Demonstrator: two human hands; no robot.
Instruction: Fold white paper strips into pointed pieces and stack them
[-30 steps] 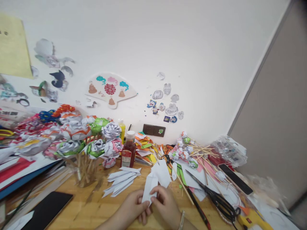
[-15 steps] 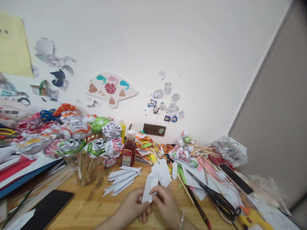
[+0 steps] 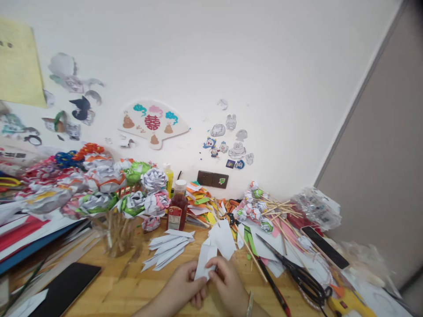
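Between my two hands is a small folded strip of white paper (image 3: 204,264), held upright at a slight tilt over the near part of the table. My left hand (image 3: 185,281) pinches its lower left edge, fingers curled behind it. On the other side, my right hand (image 3: 227,279) grips the lower right part with thumb and bent fingers. Just beyond lie loose white paper pieces (image 3: 225,240). To the left is a pile of folded white paper strips (image 3: 168,248).
Paper flowers (image 3: 95,204) on sticks stand at left, beside a red sauce bottle (image 3: 177,207). Black scissors (image 3: 300,275), a yellow glue gun (image 3: 350,301) and a phone (image 3: 324,246) lie at right. A black tablet-like slab (image 3: 66,288) lies front left.
Almost nothing differs. Both hands keep hold of the paper strip in the same place, with only a very slight shift of the fingers.
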